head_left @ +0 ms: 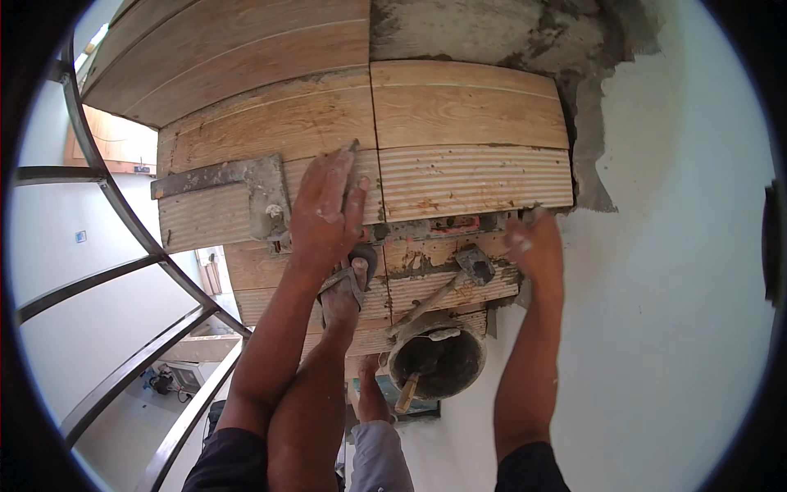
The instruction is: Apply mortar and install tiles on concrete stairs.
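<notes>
My left hand (328,205) lies on the wood-look stair tile with its fingers stretched out and the thumb apart. A mortar-stained metal square (266,193) rests on the tread just left of it. Along the step's front edge runs a long level (418,228) with reddish parts, partly hidden by my left hand. My right hand (537,246) is at the right end of the ribbed tile (475,180), fingers curled by its front edge and the level's end; what they grip, if anything, is not visible. Below lies a hammer (474,266) with a wooden handle, on the lower step.
A black bucket (475,361) holds a trowel with a wooden handle (407,394). My sandalled foot (340,299) stands on a lower step. Metal railing bars (131,209) curve along the left. A white wall (656,287) borders the right, and rough cement (492,33) lies above the tiles.
</notes>
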Tool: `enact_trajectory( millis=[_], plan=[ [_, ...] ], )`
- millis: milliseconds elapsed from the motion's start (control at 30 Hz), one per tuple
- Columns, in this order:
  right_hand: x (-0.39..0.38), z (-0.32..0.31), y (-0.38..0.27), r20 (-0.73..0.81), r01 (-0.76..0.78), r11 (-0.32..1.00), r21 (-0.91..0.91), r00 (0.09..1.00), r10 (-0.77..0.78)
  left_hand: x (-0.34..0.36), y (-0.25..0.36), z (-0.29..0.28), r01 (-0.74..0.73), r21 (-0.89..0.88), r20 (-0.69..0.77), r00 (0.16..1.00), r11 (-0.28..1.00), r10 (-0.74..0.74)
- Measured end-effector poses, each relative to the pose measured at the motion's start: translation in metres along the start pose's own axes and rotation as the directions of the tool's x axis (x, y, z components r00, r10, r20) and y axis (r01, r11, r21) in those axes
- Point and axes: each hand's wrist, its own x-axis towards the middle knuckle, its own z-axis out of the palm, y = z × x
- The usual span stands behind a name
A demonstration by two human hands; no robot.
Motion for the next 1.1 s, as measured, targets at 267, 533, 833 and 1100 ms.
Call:
enact_trajectory(
  millis=[267, 533, 833, 1100],
  plan=[
    [-0.047, 0.054, -0.193, 0.394, -0.416, 0.864, 0.285, 0.872, 0.290, 0.001, -0.007, -0.006, 0.022, -0.037, 0.043, 0.999, 0.999, -0.021],
    [-0.066, -0.004, -0.194, 0.578, -0.578, 0.172, 0.798, 0.814, 0.053, 0.005, -0.006, -0.002, -0.010, -0.137, 0.028, 1.000, 0.991, 0.014],
    [-0.047, -0.145, -0.182, -0.576, 0.347, 0.836, 0.425, 0.816, -0.046, 0.005, -0.001, -0.006, 0.062, -0.140, 0.027, 0.998, 0.988, -0.058],
    [0.008, -0.166, -0.154, -0.480, 0.851, 0.437, 0.292, 0.526, -0.702, 0.007, -0.007, -0.010, -0.033, -0.021, 0.047, 0.998, 0.999, 0.034]
  ],
)
